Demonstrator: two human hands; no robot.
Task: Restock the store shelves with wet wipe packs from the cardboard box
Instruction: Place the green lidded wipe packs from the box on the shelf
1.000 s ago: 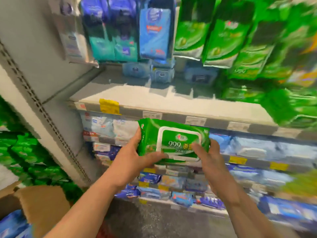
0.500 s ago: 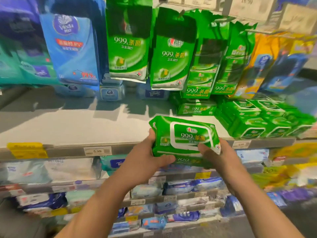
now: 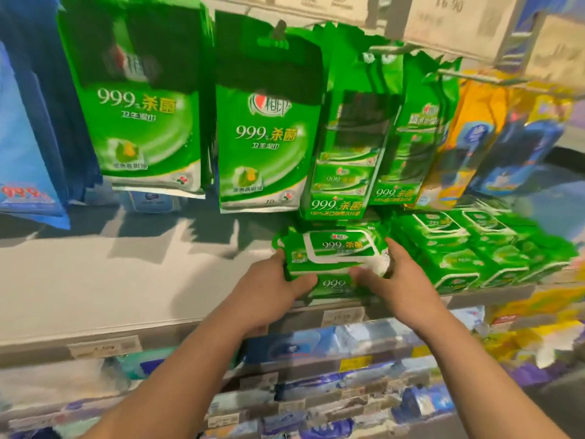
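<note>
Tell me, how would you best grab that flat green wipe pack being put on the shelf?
Probably by its two short ends, from the front. The green wipe pack lies flat with its lid up, and the left hand and right hand grip opposite ends, leaving the lid untouched.

1. Left hand (image 3: 269, 293): bare, with nothing worn on fingers or wrist.
2. Right hand (image 3: 400, 280): bare likewise.
3. Both forearms, rising from the frame's bottom edge, are unsleeved.
</note>
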